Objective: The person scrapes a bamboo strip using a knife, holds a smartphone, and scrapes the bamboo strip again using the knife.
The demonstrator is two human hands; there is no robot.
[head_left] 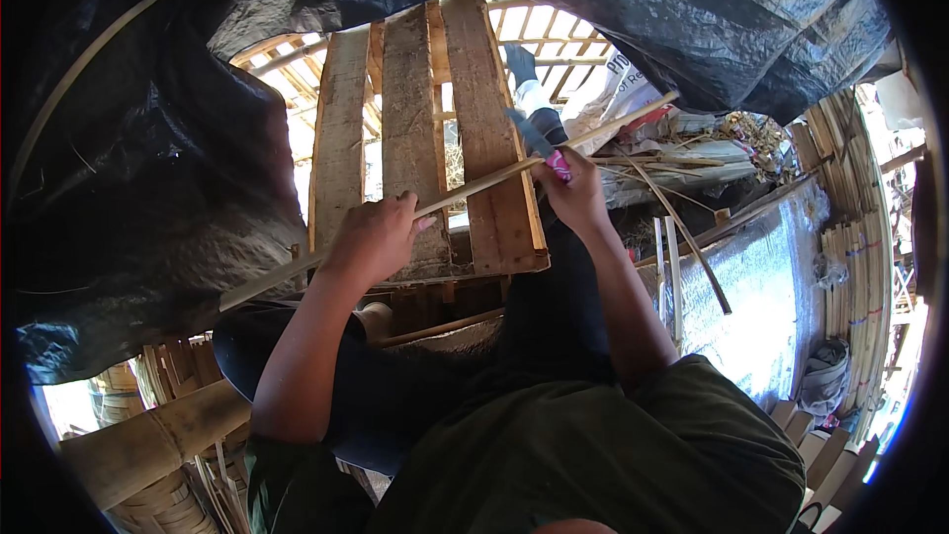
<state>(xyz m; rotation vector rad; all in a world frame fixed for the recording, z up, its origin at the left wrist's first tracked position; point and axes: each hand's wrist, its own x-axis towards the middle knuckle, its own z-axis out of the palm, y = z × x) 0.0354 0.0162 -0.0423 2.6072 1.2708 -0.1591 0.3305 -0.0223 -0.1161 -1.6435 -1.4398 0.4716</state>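
Note:
A long thin bamboo strip (474, 186) runs slantwise from lower left to upper right across a wooden pallet (410, 129). My left hand (374, 237) grips the strip near its lower half, fingers wrapped over it. My right hand (571, 193) is closed on a knife (539, 143) with a pink handle and a dark blade. The blade rests against the strip just above that hand. Both forearms reach up from my lap, over dark trousers.
A black tarp (148, 168) hangs on the left and overhead. Bundles of bamboo slats (855, 237) stand at the right, next to a silvery sheet (761, 287). Scrap strips and sacks (682, 148) lie beyond my right hand. A thick bamboo pole (148, 445) lies at lower left.

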